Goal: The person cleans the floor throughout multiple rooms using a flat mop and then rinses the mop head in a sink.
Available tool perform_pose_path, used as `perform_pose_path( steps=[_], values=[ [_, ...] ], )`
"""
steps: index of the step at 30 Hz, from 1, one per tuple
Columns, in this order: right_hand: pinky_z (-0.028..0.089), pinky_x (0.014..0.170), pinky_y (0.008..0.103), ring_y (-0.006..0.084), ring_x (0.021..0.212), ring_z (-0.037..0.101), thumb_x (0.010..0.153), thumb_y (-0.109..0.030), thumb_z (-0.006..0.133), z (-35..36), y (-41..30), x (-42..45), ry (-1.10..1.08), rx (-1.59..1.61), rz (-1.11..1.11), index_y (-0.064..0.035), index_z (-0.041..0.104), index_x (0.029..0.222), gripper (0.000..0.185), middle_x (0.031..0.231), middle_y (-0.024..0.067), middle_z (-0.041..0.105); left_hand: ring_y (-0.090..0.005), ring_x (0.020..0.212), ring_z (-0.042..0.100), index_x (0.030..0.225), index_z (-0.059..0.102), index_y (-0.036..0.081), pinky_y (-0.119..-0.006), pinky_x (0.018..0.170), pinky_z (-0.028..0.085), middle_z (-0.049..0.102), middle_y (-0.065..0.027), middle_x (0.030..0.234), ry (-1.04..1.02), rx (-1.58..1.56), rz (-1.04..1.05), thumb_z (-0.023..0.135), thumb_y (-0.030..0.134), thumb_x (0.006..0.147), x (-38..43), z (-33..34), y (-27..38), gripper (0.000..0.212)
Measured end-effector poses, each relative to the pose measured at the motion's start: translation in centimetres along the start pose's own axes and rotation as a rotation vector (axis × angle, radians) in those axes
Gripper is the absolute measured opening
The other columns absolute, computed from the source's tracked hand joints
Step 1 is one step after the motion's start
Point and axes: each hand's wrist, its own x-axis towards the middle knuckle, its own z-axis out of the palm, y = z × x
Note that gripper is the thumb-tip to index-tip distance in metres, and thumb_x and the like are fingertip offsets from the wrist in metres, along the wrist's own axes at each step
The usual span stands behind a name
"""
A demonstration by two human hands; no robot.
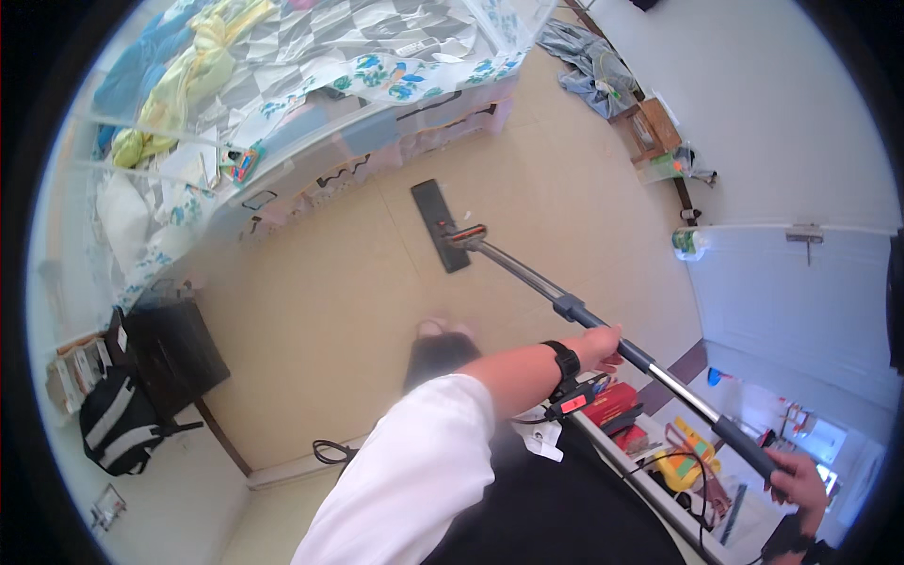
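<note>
A flat mop with a long grey-and-silver pole [683,388] slants across the view. Its dark rectangular head [440,226] lies on the beige tiled floor [318,296], joined to the pole by a hinge with an orange part. My left hand [600,347] grips the pole around its middle, and the arm in a white sleeve crosses in front of my body. At the pole's upper end, my right hand [800,482] is closed around the dark handle. A small pale scrap [467,215] lies on the floor beside the mop head.
A bed with a checked sheet [318,42] and clear storage boxes [282,180] beneath stands ahead. Grey cloth [590,67] and a wooden stool [646,131] line the right wall. A dark case [176,353] and backpack [123,424] are left. A cluttered table [635,452] is close by my right.
</note>
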Motion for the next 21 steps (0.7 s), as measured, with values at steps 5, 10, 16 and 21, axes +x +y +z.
perform_pose_path(
  steps=[5, 10, 16, 21],
  values=[
    [0.042, 0.046, 0.0206, 0.0092, 0.049, 0.053, 0.059, -0.011, 0.070, 0.5, -2.2, -4.8, 0.129, -0.110, -0.074, 0.0037, 0.048, 0.110, 0.058, 0.065, 0.0062, 0.058, -0.0225, 0.073, 0.053, 0.075, 0.041, 0.007, -0.037, 0.075, 0.045, 0.048, -0.0068, 0.072, -0.107, -0.355, 0.081, 0.044, 0.026, 0.082, -3.2, 1.2, 1.0, 0.020],
    [0.042, 0.045, 0.0229, 0.0146, 0.052, 0.055, 0.052, -0.010, 0.074, 1.4, -4.6, -7.0, 0.301, -0.152, -0.295, 0.0007, 0.053, 0.105, 0.058, 0.064, 0.0077, 0.056, -0.0248, 0.081, 0.051, 0.075, 0.042, 0.005, -0.038, 0.081, 0.043, 0.048, -0.0086, 0.078, -0.149, -0.447, 0.056, 0.043, 0.022, 0.084, -9.0, -1.9, 2.2, 0.019],
    [0.040, 0.047, 0.0212, 0.0103, 0.048, 0.053, 0.056, -0.022, 0.071, 5.3, -11.2, -1.8, 0.105, -0.486, -0.512, 0.0004, 0.056, 0.099, 0.051, 0.061, 0.0077, 0.056, -0.0261, 0.088, 0.051, 0.081, 0.042, 0.002, -0.038, 0.084, 0.042, 0.048, -0.0119, 0.088, 0.004, -0.376, 0.145, 0.044, 0.023, 0.084, -15.8, -11.4, 1.3, 0.021],
    [0.042, 0.047, 0.0232, 0.0128, 0.048, 0.055, 0.067, -0.017, 0.064, 10.6, -18.0, 1.9, -0.166, -0.465, -0.488, -0.0031, 0.055, 0.103, 0.040, 0.063, 0.0084, 0.058, -0.0268, 0.093, 0.048, 0.093, 0.041, -0.003, -0.037, 0.088, 0.039, 0.047, -0.0168, 0.099, -0.042, -0.260, 0.320, 0.035, 0.021, 0.088, -21.5, -19.4, -0.1, 0.025]
  ],
)
